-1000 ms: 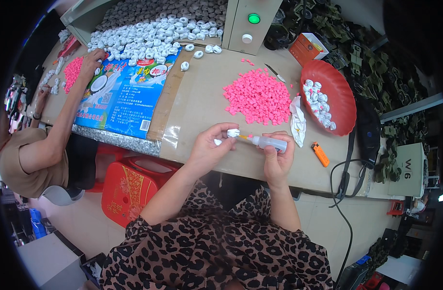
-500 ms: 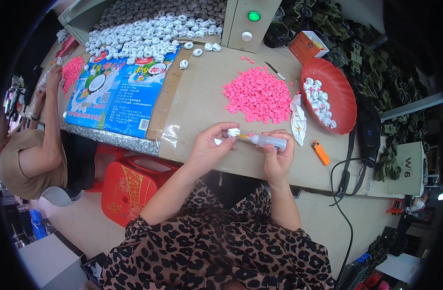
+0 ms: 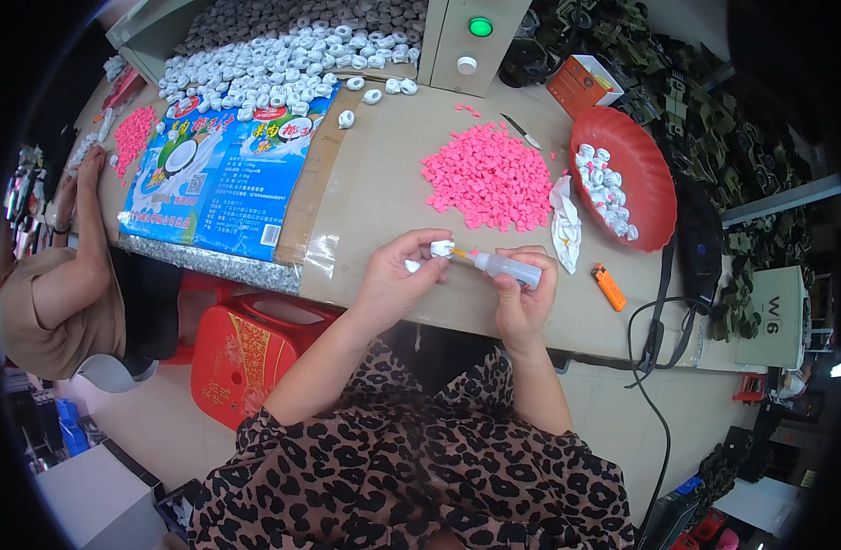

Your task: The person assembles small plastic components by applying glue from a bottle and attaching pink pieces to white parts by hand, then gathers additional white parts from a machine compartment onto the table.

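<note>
White molded piece (image 3: 441, 248) is sitting, in the head view, above the near part of the worktable (image 3: 374, 188), where the left hand (image 3: 393, 272) is pinching it between thumb and fingertips; a second white piece (image 3: 412, 266) is resting among that hand's fingers. The right hand (image 3: 527, 307) is gripping a translucent squeeze bottle (image 3: 514, 270), thumb and fingers closing around its body, and its amber tip (image 3: 461, 253) is pointing at the first piece. Beyond them, a pink pile (image 3: 484, 177) is spreading across the table, while a red bowl (image 3: 657, 206) is holding more white pieces (image 3: 607, 191).
</note>
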### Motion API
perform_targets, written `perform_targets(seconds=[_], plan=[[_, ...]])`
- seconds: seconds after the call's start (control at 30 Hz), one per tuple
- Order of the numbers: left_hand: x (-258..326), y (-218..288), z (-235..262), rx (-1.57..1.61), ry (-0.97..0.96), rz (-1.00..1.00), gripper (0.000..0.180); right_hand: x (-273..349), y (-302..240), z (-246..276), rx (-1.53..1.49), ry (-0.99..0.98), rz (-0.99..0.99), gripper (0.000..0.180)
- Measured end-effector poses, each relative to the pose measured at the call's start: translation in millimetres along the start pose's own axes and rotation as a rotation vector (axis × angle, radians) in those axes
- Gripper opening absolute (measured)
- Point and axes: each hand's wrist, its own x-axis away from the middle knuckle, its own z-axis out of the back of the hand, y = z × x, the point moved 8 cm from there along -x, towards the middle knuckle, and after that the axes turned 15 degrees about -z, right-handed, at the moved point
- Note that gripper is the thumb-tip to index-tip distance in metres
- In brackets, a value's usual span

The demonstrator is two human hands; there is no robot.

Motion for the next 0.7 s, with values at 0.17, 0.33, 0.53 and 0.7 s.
perform_targets(seconds=[0.17, 0.33, 0.53, 0.7], plan=[[-0.2, -1.1, 0.1, 0.02, 0.008, 0.01, 0.028, 4.1, -11.6, -2.4, 0.124, 0.014, 0.119, 0.03], [0.0, -3.5, 2.3, 0.017, 0.031, 0.035, 0.028, 5.3, -11.4, -1.5, 0.151, 0.037, 0.142, 0.03], [-0.3, -3.1, 3.8, 0.002, 0.034, 0.022, 0.028, 3.7, -13.2, -1.1, 0.152, 0.043, 0.173, 0.029], [-0.3, -2.7, 3.6, 0.0, 0.039, 0.013, 0.028, 3.5, -12.6, 0.5, 0.121, 0.046, 0.136, 0.028]])
